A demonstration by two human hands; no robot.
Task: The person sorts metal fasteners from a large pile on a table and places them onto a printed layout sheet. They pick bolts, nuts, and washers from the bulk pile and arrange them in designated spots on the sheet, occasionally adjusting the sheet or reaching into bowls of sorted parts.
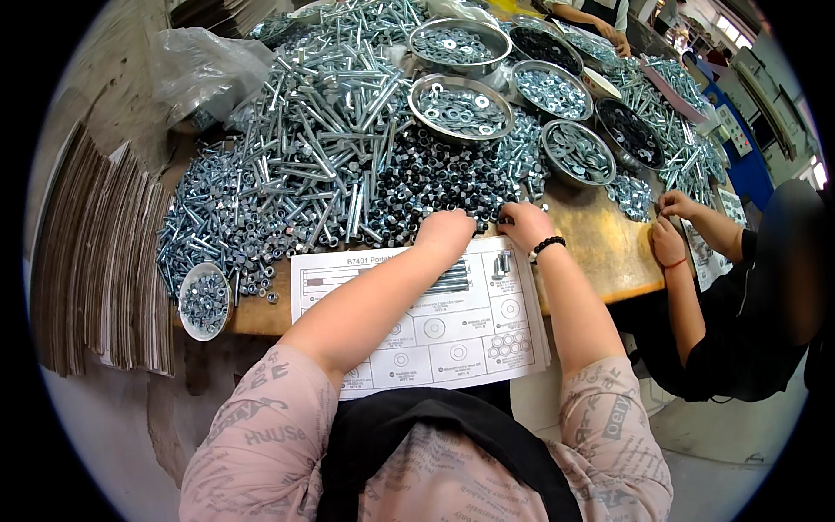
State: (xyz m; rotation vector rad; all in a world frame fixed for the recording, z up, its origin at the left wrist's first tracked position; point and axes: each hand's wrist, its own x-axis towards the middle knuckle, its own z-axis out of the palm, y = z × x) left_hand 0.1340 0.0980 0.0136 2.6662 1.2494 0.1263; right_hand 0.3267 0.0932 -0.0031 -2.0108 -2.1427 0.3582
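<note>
My left hand (445, 233) rests at the front edge of a heap of hex nuts with dark centres (426, 178), its fingers curled together. Close to its right, my right hand (525, 224), with a dark bead bracelet on the wrist, is bent over the same edge with its fingers closed. What either hand pinches is hidden by the fingers. Beneath my forearms lies a stack of printed parts sheets (400, 358) with drawings of washers and bolts, reaching over the table's front edge. Long silver bolts (317, 139) are piled behind and left of the nuts.
Metal bowls of washers (461, 109) stand behind the nuts, with a bowl of black parts (628, 132) farther right. A white bowl of small fasteners (206, 302) sits at the left front corner. Stacked cardboard (104, 261) stands left. A co-worker's hands (671, 228) work at the right.
</note>
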